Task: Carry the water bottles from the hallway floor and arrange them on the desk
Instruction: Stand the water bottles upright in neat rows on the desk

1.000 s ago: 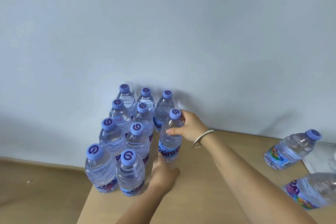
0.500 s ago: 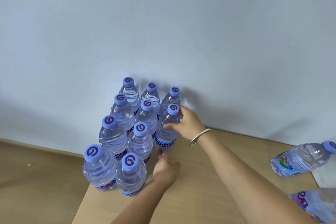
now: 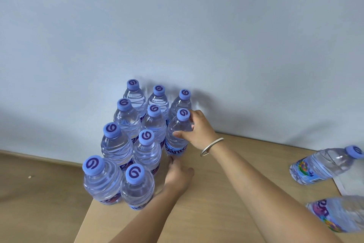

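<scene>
Several clear water bottles [image 3: 145, 150] with purple-blue caps stand in rows at the left end of the wooden desk [image 3: 206, 203], against the wall. My right hand [image 3: 199, 130] grips the upper part of one upright bottle [image 3: 177, 132] at the right side of the group, second from the wall. My left hand [image 3: 177, 173] lies on the desk with its fingers touching the base of that same bottle. Two more bottles lie on their sides at the right, one [image 3: 323, 164] farther back and one [image 3: 338, 215] nearer.
A pale blue-grey wall [image 3: 177, 26] rises right behind the bottles. The desk's left edge [image 3: 86, 217] drops to a wooden floor [image 3: 39, 193]. A white sheet [image 3: 348, 181] lies under the fallen bottles at the right.
My right hand has slid the held bottle back toward the wall, into line behind the third-row bottle. My left hand followed along its base.
</scene>
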